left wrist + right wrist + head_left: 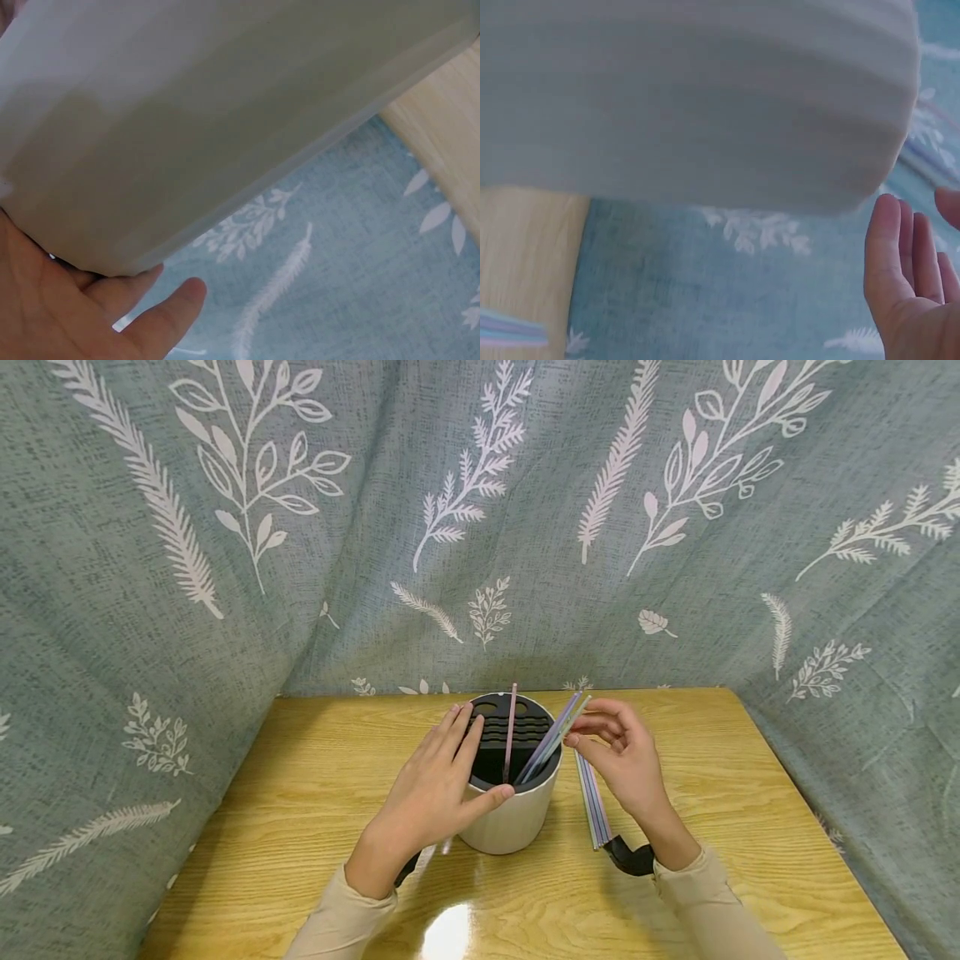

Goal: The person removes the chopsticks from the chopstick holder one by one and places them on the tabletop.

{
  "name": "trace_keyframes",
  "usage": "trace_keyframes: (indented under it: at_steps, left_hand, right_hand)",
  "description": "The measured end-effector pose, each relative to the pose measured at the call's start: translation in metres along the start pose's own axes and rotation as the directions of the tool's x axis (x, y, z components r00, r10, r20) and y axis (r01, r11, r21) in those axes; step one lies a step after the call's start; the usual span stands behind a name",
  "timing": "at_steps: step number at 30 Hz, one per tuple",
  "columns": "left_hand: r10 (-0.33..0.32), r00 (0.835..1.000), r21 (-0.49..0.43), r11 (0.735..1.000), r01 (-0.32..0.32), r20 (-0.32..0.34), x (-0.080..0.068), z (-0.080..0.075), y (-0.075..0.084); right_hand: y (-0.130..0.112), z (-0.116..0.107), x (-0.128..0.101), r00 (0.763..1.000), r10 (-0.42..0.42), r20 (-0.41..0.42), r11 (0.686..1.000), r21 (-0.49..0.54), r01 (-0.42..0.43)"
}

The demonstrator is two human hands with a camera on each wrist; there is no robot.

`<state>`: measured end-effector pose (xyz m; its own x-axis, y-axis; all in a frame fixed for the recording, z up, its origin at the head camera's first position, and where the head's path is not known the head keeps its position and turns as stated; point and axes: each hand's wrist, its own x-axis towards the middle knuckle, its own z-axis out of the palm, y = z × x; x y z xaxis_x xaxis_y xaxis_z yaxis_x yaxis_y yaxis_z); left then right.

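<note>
Grey-blue cloth printed with white leaves and sprigs (465,652) hangs behind and on both sides of a yellowish wood-grain table (315,777), whose near part carries a bright patch of reflected light. Upright on the table, between the two hands, stands a round off-white holder with faceted sides (510,822). Its top is fitted with a black insert with wavy slots (517,729) at the far side and a deep opening at the near side. One thin pink stick (512,727) rises from that opening, and a few purple and pale green sticks (553,739) lean out toward the right.

The left hand (442,777) rests on the holder's rim, fingers straight and spread, thumb along the near edge. The right hand (622,756) is just beside the leaning sticks, fingers gently bent, thumb apart from them, with nothing gripped. Below it, a flat bundle of pastel sticks (592,802) lies on the table, to the right of the holder. Beige sleeves (337,918) cover both forearms.
</note>
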<state>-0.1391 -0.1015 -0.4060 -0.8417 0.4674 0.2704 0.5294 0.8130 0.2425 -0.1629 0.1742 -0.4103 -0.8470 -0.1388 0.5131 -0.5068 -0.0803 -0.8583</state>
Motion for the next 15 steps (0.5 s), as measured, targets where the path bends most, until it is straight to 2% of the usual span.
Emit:
trace_keyframes:
  at_steps: [3, 6, 15]
  left_hand:
    - [-0.006, 1.000, -0.006, 1.000, 0.006, 0.006, 0.000, -0.001, 0.000]
    - [-0.008, 1.000, -0.006, 1.000, 0.008, 0.011, 0.000, -0.001, 0.000]
    - [-0.003, 1.000, -0.004, 1.000, 0.003, 0.010, 0.000, 0.000, -0.001]
  right_hand:
    - [-0.004, 0.008, -0.003, 0.998, -0.058, 0.014, 0.998, 0.026, 0.058]
    - [-0.004, 0.012, -0.004, 0.997, -0.080, 0.013, 0.996, 0.035, 0.080]
    - [-0.004, 0.015, 0.000, 0.999, -0.041, -0.034, 0.998, 0.045, 0.042]
